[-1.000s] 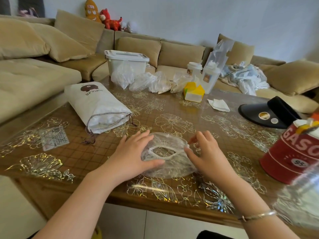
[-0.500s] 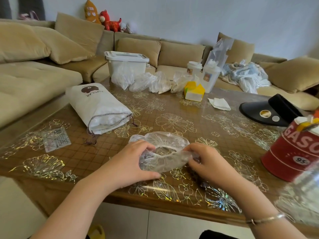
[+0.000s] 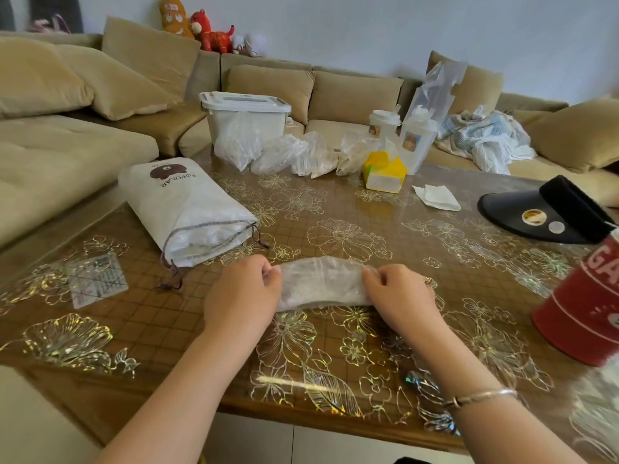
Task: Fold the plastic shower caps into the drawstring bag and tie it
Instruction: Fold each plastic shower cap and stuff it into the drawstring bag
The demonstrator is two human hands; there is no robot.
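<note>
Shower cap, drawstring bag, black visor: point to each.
shower cap (image 3: 321, 283): head view, middle of the folded plastic between the hands.
drawstring bag (image 3: 187, 209): head view, white cloth body.
black visor (image 3: 522, 212): head view, flat brim.

Near the front edge of the brown floral-patterned table (image 3: 368, 209), the left hand (image 3: 241, 293) and right hand (image 3: 398, 293) pinch opposite ends of a clear crinkled plastic shower cap (image 3: 321, 283), folded flat. A white drawstring fabric bag (image 3: 187, 209) lies open-mouthed toward the left edge.

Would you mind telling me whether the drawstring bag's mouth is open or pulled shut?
Open: the drawstring bag lies on its side, its mouth gaping, cord slack, with clear plastic visible inside.
</note>
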